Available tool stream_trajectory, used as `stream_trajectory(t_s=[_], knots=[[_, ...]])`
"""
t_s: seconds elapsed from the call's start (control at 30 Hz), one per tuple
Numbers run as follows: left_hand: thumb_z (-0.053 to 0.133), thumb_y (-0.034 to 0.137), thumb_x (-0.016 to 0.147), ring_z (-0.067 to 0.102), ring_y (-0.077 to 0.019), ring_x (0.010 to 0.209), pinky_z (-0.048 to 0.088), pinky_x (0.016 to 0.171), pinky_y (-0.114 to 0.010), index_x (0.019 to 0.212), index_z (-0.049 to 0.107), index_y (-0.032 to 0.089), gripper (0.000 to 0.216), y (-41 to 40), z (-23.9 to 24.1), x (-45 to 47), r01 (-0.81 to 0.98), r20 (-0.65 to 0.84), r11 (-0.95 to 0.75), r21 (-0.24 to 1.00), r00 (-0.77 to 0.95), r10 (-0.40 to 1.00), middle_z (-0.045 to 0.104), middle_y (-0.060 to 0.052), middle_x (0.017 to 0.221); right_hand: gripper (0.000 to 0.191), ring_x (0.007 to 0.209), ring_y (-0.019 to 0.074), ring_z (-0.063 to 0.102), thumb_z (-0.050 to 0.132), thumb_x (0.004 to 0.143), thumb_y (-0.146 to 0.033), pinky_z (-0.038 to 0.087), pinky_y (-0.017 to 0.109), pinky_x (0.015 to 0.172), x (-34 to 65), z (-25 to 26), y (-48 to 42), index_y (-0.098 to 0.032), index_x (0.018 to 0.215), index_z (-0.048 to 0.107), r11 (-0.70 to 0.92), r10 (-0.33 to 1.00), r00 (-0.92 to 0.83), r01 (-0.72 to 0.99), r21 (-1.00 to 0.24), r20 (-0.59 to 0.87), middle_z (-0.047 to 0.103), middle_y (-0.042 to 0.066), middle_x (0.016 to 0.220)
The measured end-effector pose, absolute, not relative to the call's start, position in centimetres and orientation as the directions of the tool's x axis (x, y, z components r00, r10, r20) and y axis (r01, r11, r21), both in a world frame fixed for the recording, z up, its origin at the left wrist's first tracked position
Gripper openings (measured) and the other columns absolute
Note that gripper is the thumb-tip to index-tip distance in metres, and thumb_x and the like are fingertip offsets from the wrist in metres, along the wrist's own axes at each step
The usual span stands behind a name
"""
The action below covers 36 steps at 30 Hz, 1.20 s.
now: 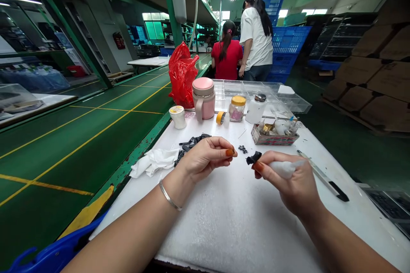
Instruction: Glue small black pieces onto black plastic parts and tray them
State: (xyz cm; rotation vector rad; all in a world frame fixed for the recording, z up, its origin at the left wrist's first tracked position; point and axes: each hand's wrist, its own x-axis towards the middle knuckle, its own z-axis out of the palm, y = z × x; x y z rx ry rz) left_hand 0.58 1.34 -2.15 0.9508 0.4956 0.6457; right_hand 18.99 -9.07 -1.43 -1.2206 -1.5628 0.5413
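Over the white tabletop, my left hand (209,156) is closed in a pinch; whatever lies between its thumb and fingertip is too small to make out. To its right, my right hand (293,179) grips a soft black piece (254,158) at the fingertips. Tucked in that same hand is a small translucent squeeze bottle (283,169), partly covered by the fingers. Several tiny black parts (243,149) lie in a little group just beyond the two hands. Left of my left wrist are a heap of black pieces (192,143) and a crumpled white cloth (155,161).
A patterned box of small items (275,138) stands at the back right, with a long cutter-like tool (323,177) nearer. Behind are a pink mug (205,100), jars (237,110), yellow tape (220,117) and a red bag (182,76). A green conveyor (96,136) runs left; two people are ahead.
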Motion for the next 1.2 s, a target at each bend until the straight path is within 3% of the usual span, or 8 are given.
stream_trajectory(t_s=[0.2,0.53,0.93,1.2], knots=[[0.088,0.017,0.057,0.060,-0.0077,0.061,0.049,0.057,-0.016,0.078,0.074,0.009,0.026,0.7,-2.5,1.2,-0.340,-0.137,0.500,0.797,0.704,0.697,0.065,-0.003,0.070,0.026,0.052,0.0119,0.056,0.064,0.085,-0.031,0.041,0.022,0.050,18.5,-1.5,-9.1,-0.018,0.063,0.066,0.341,0.915,0.068,0.393,-0.854,0.397,0.063,-0.001,0.056],[0.089,0.017,0.056,0.061,-0.0086,0.067,0.054,0.061,-0.017,0.077,0.075,0.009,0.026,0.1,-2.7,1.6,-0.371,-0.141,0.526,0.766,0.701,0.699,0.064,-0.003,0.071,0.024,0.049,0.0121,0.053,0.062,0.083,-0.025,0.039,0.023,0.048,17.9,-1.3,-9.3,-0.017,0.061,0.064,0.368,0.892,0.092,0.422,-0.828,0.443,0.061,-0.001,0.054],[0.085,0.010,0.062,0.062,-0.0085,0.064,0.053,0.061,-0.016,0.078,0.073,0.009,0.020,0.1,-2.8,1.7,-0.357,-0.137,0.523,0.774,0.712,0.689,0.066,-0.003,0.072,0.021,0.050,0.0116,0.052,0.061,0.082,-0.022,0.038,0.024,0.051,17.8,-1.3,-9.3,-0.018,0.062,0.064,0.410,0.842,0.088,0.539,-0.736,0.533,0.061,-0.001,0.056],[0.087,0.019,0.060,0.061,-0.0088,0.063,0.050,0.057,-0.017,0.073,0.072,0.010,0.022,0.1,-3.0,1.8,-0.306,-0.141,0.494,0.814,0.720,0.679,0.066,-0.003,0.070,0.020,0.049,0.0111,0.052,0.061,0.082,-0.020,0.038,0.024,0.051,17.9,-1.4,-9.2,-0.018,0.063,0.064,0.406,0.839,0.084,0.562,-0.721,0.538,0.061,-0.002,0.055]])
